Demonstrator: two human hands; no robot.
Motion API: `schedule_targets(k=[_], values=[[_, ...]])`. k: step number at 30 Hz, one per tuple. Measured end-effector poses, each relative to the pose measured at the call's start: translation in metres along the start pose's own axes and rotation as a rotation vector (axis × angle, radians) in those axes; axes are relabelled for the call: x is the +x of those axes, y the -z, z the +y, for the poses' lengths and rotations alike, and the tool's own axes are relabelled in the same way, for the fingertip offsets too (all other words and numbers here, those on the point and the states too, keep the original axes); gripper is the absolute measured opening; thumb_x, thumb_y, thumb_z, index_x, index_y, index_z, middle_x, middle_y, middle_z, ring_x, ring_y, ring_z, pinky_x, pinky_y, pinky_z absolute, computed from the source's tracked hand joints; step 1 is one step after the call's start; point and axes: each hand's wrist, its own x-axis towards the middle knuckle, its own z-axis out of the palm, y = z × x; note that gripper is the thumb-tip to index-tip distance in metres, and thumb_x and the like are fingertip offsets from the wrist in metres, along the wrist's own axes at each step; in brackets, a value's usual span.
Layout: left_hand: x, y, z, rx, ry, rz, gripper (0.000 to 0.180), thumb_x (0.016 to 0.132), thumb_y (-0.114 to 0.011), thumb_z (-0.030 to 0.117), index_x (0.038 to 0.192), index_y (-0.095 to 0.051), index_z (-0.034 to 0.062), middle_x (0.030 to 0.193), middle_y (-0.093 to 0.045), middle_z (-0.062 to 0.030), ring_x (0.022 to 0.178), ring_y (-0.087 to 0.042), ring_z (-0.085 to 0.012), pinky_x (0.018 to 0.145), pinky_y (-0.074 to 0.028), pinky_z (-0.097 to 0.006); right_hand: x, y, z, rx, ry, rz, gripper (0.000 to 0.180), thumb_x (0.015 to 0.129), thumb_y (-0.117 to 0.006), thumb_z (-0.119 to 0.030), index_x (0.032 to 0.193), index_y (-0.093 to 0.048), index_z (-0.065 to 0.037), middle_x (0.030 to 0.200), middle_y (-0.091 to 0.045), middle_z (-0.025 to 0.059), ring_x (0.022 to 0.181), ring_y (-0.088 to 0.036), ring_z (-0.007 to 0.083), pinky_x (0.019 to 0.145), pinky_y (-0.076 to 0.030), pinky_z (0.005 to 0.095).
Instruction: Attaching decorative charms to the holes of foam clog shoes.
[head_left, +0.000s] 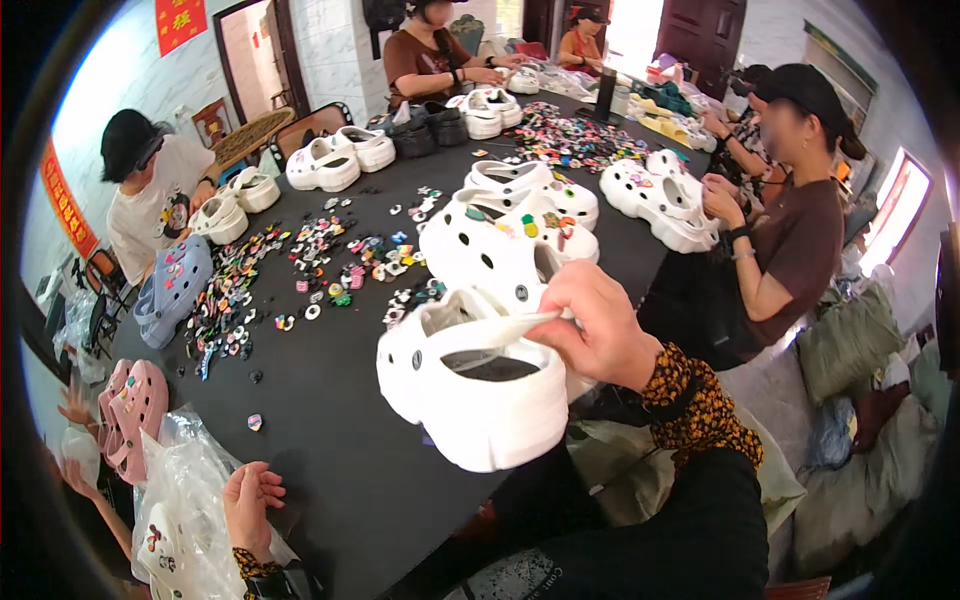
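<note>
My right hand [603, 325] pinches the heel strap of a white clog [490, 425] at the near edge of the black table. The clog's heel faces me. Just beyond it are more white clogs [470, 245], some with colourful shoe charms on top. My left hand [252, 505] is at the lower left, its fingers loosely bent and apart, with nothing visible in them. Beside that hand lies a clear plastic bag [195, 465], with a white charm-decorated clog [165, 560] in or under it.
Many loose shoe charms [330, 250] are spread over the dark table [370, 480]. Pink clogs [135, 415] and a blue clog [175, 290] stand along the left edge. Several co-workers sit around; one in a brown shirt [800, 230] handles white clogs [660, 200] at right. Stuffed sacks [850, 345] fill the floor there.
</note>
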Motion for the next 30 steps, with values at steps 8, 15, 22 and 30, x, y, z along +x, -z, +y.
schedule_targets(k=[8,15,22,30], values=[[0.001,0.000,-0.001,-0.030,-0.014,-0.001,0.026,0.095,-0.048,0.026,0.099,-0.058,0.0021,0.078,-0.062,-0.0084,0.063,-0.059,-0.0132,0.052,-0.046,-0.023,-0.041,0.036,-0.012,-0.153,-0.159,0.029,0.025,0.071,-0.073,-0.009,0.085,-0.053,-0.002,0.075,-0.052,0.0120,0.069,-0.053,0.0306,0.060,-0.044,0.0372],[0.000,0.006,-0.004,-0.038,0.004,-0.016,0.025,0.094,-0.050,0.025,0.099,-0.058,0.0020,0.080,-0.062,-0.0080,0.066,-0.059,-0.0138,0.054,-0.046,-0.024,-0.071,0.028,0.003,-0.270,-0.362,0.027,0.018,0.081,-0.064,-0.015,0.084,-0.050,-0.004,0.073,-0.053,0.0130,0.067,-0.056,0.0304,0.057,-0.045,0.0379],[0.002,0.004,-0.003,-0.026,0.013,-0.017,0.024,0.094,-0.050,0.023,0.098,-0.058,0.0018,0.080,-0.062,-0.0080,0.064,-0.059,-0.0139,0.054,-0.046,-0.024,-0.073,0.015,0.049,-0.353,-0.293,0.161,0.017,0.084,-0.061,-0.017,0.085,-0.051,-0.003,0.073,-0.055,0.0138,0.066,-0.058,0.0331,0.057,-0.047,0.0399],[0.001,0.005,-0.006,-0.018,0.027,0.002,0.024,0.094,-0.049,0.023,0.099,-0.059,0.0016,0.080,-0.062,-0.0076,0.065,-0.058,-0.0128,0.054,-0.047,-0.024,-0.056,0.005,0.112,-0.239,-0.352,0.218,0.019,0.079,-0.062,-0.013,0.091,-0.051,-0.003,0.080,-0.057,0.0158,0.077,-0.060,0.0352,0.066,-0.047,0.0397]])
